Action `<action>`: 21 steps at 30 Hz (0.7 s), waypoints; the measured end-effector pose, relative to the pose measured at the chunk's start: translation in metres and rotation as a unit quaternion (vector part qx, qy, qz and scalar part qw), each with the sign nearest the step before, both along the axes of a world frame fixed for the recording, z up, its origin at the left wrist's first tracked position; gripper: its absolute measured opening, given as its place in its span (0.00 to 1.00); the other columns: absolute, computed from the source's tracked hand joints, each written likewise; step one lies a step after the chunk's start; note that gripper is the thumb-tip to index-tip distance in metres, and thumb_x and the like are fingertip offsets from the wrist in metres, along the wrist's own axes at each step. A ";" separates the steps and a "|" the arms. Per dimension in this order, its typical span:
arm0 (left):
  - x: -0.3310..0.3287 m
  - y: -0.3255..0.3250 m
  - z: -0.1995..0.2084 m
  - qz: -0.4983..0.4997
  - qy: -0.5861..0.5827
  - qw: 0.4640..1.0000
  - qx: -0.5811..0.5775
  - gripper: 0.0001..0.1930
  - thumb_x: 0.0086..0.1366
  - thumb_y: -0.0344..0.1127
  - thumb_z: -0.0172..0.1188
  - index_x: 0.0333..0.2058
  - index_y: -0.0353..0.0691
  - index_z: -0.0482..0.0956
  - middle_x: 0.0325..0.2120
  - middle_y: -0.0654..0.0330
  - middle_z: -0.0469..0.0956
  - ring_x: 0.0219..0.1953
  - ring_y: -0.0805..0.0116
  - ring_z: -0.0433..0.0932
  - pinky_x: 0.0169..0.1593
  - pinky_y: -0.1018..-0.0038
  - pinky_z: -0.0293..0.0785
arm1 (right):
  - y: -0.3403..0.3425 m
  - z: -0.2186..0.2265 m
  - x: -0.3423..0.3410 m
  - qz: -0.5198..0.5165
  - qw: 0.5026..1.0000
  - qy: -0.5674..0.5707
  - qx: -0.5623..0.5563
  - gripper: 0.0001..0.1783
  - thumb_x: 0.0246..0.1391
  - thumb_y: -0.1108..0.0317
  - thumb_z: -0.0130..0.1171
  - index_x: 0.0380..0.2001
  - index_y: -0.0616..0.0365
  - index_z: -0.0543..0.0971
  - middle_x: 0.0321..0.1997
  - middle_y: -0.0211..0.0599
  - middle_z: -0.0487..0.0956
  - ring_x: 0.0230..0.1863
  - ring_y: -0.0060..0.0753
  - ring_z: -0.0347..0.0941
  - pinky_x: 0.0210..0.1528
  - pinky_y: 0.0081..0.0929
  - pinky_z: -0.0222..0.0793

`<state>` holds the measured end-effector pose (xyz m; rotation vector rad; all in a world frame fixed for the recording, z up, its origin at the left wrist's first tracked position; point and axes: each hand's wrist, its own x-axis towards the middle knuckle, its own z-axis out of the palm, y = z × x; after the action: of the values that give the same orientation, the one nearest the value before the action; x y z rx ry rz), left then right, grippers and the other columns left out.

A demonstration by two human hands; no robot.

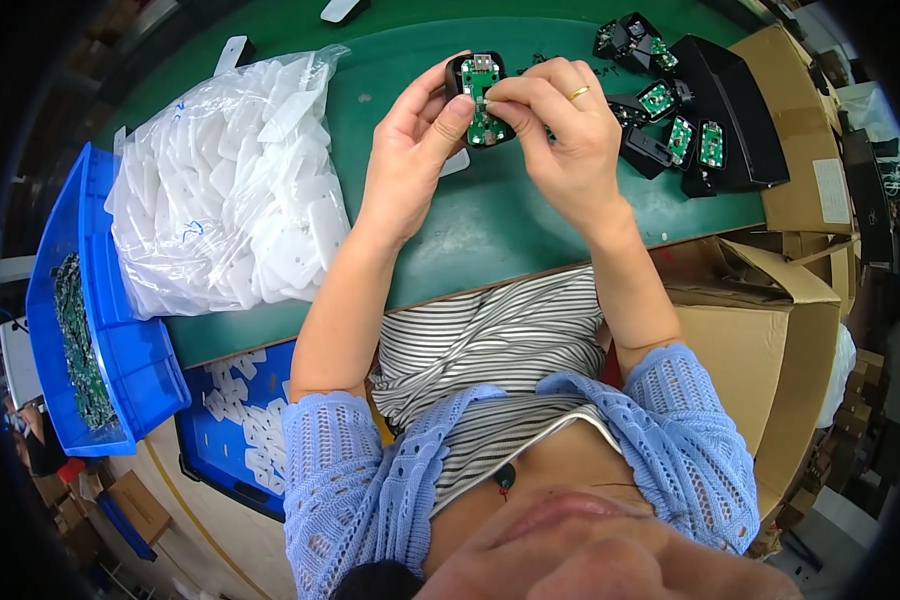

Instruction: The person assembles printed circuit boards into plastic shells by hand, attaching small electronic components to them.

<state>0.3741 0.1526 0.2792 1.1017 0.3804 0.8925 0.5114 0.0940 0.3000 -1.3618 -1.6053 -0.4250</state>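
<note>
A small black plastic housing (pixel 455 74) with a green circuit board (pixel 477 82) set in it is held over the green table (pixel 450 235). My left hand (pixel 417 135) wraps round the housing's left side, its thumb pressed on the rim. From the right, my right hand (pixel 573 135) pinches thumb and forefinger together at the middle of the board. Whatever lies between those fingertips is too small and covered to make out. A metal connector port shows at the board's far end. Part of a white piece (pixel 456 162) shows on the table beneath the housing.
Left stands a clear bag of white plastic plates (pixel 230 190), beside a blue bin (pixel 135 375) holding circuit boards (pixel 78 350). Several black housings with boards (pixel 680 138) lie at right by a black box (pixel 738 125). Open cardboard boxes (pixel 815 370) stand right; a low blue tray (pixel 232 455) holds white pieces.
</note>
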 end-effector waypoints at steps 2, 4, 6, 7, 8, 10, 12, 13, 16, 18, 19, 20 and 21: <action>0.001 0.000 0.000 0.002 -0.009 1.000 0.000 0.22 0.64 0.39 0.55 0.55 0.37 0.66 0.43 0.62 0.75 0.43 0.76 0.73 0.46 0.78 0.71 | 0.001 0.000 0.003 -0.011 0.999 -0.039 0.009 0.06 0.38 0.73 0.62 0.24 0.50 0.78 0.24 0.25 0.71 0.28 0.28 0.66 0.25 0.25 0.64; 0.000 0.001 -0.001 -0.004 -0.001 1.000 -0.013 0.21 0.65 0.37 0.55 0.54 0.37 0.66 0.42 0.63 0.75 0.42 0.77 0.74 0.44 0.79 0.71 | 0.001 -0.001 0.009 -0.026 0.990 -0.134 0.025 0.09 0.35 0.73 0.59 0.26 0.49 0.77 0.24 0.24 0.70 0.28 0.29 0.66 0.26 0.25 0.64; -0.003 0.002 -0.002 -0.005 0.017 1.000 0.001 0.21 0.65 0.37 0.54 0.54 0.38 0.66 0.41 0.63 0.76 0.41 0.78 0.74 0.43 0.80 0.71 | 0.003 0.000 0.007 -0.019 0.987 -0.159 0.028 0.10 0.34 0.72 0.58 0.26 0.49 0.77 0.25 0.24 0.70 0.29 0.29 0.66 0.26 0.26 0.64; -0.003 0.001 -0.003 -0.007 0.035 0.999 0.015 0.20 0.65 0.36 0.54 0.54 0.38 0.66 0.40 0.63 0.76 0.41 0.78 0.74 0.42 0.80 0.71 | 0.003 0.000 0.006 -0.013 0.982 -0.185 0.031 0.11 0.33 0.72 0.57 0.27 0.49 0.77 0.26 0.24 0.70 0.29 0.29 0.67 0.27 0.26 0.64; -0.002 -0.001 -0.003 -0.008 0.036 0.999 0.014 0.20 0.65 0.36 0.54 0.54 0.38 0.66 0.40 0.63 0.76 0.41 0.78 0.74 0.42 0.80 0.71 | 0.001 0.000 0.006 -0.014 0.982 -0.184 0.029 0.11 0.33 0.72 0.57 0.27 0.49 0.77 0.26 0.24 0.70 0.29 0.29 0.67 0.27 0.26 0.64; 0.001 -0.003 -0.002 0.023 0.009 1.000 0.009 0.17 0.65 0.35 0.54 0.51 0.36 0.68 0.38 0.62 0.77 0.39 0.79 0.74 0.40 0.81 0.71 | 0.001 0.000 0.005 -0.029 0.983 -0.184 -0.004 0.10 0.35 0.72 0.59 0.28 0.50 0.77 0.27 0.25 0.70 0.31 0.30 0.68 0.29 0.27 0.65; 0.002 -0.003 -0.003 0.047 0.018 0.999 0.015 0.15 0.65 0.35 0.54 0.48 0.36 0.69 0.37 0.62 0.77 0.38 0.79 0.74 0.40 0.81 0.71 | 0.004 -0.005 -0.001 0.005 0.994 -0.112 0.002 0.10 0.36 0.72 0.61 0.28 0.51 0.77 0.28 0.28 0.70 0.32 0.32 0.68 0.30 0.27 0.65; 0.003 -0.002 -0.004 0.071 0.026 0.997 0.021 0.14 0.65 0.34 0.54 0.46 0.35 0.69 0.36 0.61 0.77 0.38 0.78 0.74 0.40 0.81 0.71 | 0.005 -0.009 -0.003 0.038 0.998 -0.041 0.008 0.10 0.38 0.72 0.62 0.29 0.51 0.77 0.29 0.30 0.70 0.33 0.33 0.69 0.31 0.27 0.66; 0.002 0.002 0.002 0.050 -0.036 0.998 -0.008 0.11 0.64 0.33 0.55 0.42 0.34 0.69 0.37 0.55 0.79 0.37 0.74 0.77 0.43 0.79 0.73 | -0.004 -0.026 -0.010 0.081 0.983 0.163 -0.033 0.16 0.45 0.69 0.64 0.39 0.57 0.74 0.34 0.34 0.72 0.37 0.32 0.71 0.36 0.26 0.68; 0.004 -0.001 0.001 0.048 -0.033 0.998 -0.001 0.11 0.64 0.33 0.55 0.42 0.34 0.69 0.38 0.54 0.79 0.38 0.74 0.77 0.43 0.78 0.73 | -0.015 -0.026 -0.019 0.149 0.899 0.389 -0.135 0.20 0.51 0.67 0.61 0.44 0.63 0.69 0.42 0.35 0.74 0.41 0.26 0.71 0.40 0.23 0.68; 0.006 -0.004 0.001 0.051 -0.012 0.998 0.023 0.11 0.65 0.34 0.53 0.43 0.34 0.69 0.40 0.52 0.78 0.40 0.71 0.77 0.46 0.76 0.72 | -0.017 -0.032 -0.022 0.196 0.858 0.450 -0.149 0.19 0.53 0.68 0.60 0.45 0.63 0.68 0.44 0.36 0.73 0.43 0.25 0.71 0.42 0.22 0.68; 0.009 -0.007 0.000 0.055 0.009 0.997 0.048 0.12 0.65 0.34 0.51 0.43 0.33 0.69 0.42 0.50 0.77 0.43 0.68 0.76 0.49 0.74 0.71 | -0.020 -0.032 -0.026 0.212 0.836 0.485 -0.147 0.19 0.54 0.68 0.59 0.46 0.64 0.67 0.44 0.36 0.74 0.43 0.24 0.70 0.43 0.22 0.68; 0.010 -0.009 -0.001 0.053 0.012 0.997 0.046 0.12 0.65 0.34 0.51 0.43 0.33 0.69 0.42 0.50 0.77 0.43 0.68 0.76 0.49 0.74 0.71 | -0.023 -0.030 -0.031 0.229 0.810 0.520 -0.144 0.20 0.55 0.68 0.58 0.47 0.65 0.67 0.43 0.37 0.74 0.44 0.23 0.70 0.45 0.23 0.69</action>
<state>0.3836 0.1438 0.2783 1.1863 0.4237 0.9990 0.4802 0.0705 0.2704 -1.0318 -0.9790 0.7893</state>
